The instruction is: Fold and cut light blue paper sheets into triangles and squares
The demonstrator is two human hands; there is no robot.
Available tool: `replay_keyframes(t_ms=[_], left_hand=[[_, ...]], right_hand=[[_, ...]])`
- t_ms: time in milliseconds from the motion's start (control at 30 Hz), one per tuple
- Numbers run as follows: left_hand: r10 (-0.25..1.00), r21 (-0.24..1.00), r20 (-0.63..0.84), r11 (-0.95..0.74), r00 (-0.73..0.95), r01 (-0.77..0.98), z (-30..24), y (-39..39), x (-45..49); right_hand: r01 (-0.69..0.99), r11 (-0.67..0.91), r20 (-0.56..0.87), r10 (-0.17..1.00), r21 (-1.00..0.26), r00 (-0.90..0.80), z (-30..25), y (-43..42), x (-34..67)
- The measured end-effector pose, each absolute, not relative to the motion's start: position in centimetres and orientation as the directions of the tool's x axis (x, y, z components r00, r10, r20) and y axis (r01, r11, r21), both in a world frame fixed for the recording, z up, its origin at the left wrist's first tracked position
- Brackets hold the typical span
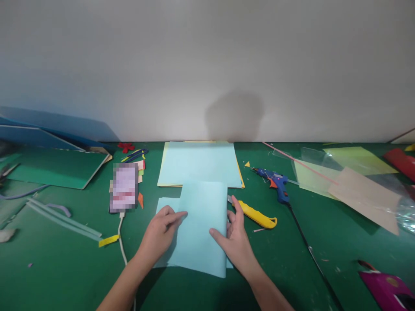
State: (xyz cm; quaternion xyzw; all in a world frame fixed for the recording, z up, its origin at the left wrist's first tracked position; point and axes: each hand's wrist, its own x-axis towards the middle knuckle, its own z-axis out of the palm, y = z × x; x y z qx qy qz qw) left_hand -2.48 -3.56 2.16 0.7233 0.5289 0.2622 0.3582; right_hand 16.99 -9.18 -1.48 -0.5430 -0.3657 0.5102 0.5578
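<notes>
A light blue sheet of paper [202, 220] is bent over on itself, with a rounded fold along its right side. Beneath it, another light blue layer [168, 205] shows at the left; whether it is the same sheet I cannot tell. My left hand [164, 231] pinches the upper flap at its left edge, index finger stretched over it. On the right, my right hand [238, 239] has its thumb on top of the paper and its fingers around the folded edge. Close beside those fingers lies a yellow utility knife [257, 214].
Behind lies a stack of blue and yellow paper [197, 164]. A blue glue gun [275, 183] with a black cord is at right, near coloured sheets [363, 194]. A phone [124, 188] on a white cable, plastic strips [65, 220] and green board [58, 166] are left.
</notes>
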Motion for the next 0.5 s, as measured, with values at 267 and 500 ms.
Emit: replay_keyframes(t_ms=[267, 500], left_hand=[[0.951, 0.695, 0.001, -0.223, 0.309, 0.684, 2.2, -3.7, -2.6], [0.934, 0.627, 0.063, -0.31, 0.35, 0.714, 1.7, -3.7, -2.7]], right_hand=[[0.454, 0.083, 0.176, 0.97, -0.887, 0.166, 0.3, -10.3, 17.2], [0.674, 0.508, 0.303, 0.861, -0.537, -0.408, 1.7, -10.3, 15.7]])
